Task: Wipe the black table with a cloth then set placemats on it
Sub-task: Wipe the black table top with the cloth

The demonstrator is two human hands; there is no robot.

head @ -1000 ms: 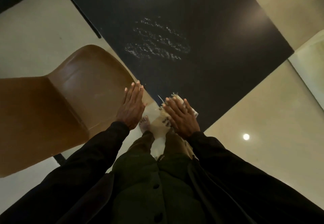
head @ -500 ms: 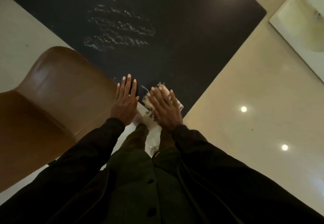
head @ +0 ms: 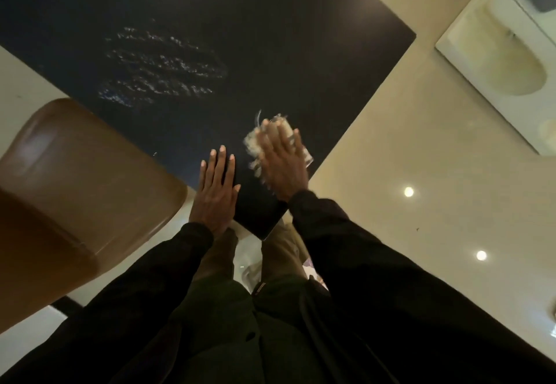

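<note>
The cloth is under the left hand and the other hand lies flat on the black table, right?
Not quite. The head view shows the cloth under the right hand; the left hand lies flat on the black table.

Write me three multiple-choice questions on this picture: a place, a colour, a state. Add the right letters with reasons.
1. Where lies the pale fringed cloth? A on the matte black table, under the right hand; B on the floor; C over a sleeve.
2. The smooth moulded chair is: A white; B brown; C blue.
3. The left hand is: A a fist; B gripping the cloth; C flat, fingers straight.
Key: 1A, the hand presses it there; 2B, its shell shows brown; 3C, the palm rests on the table.
</note>
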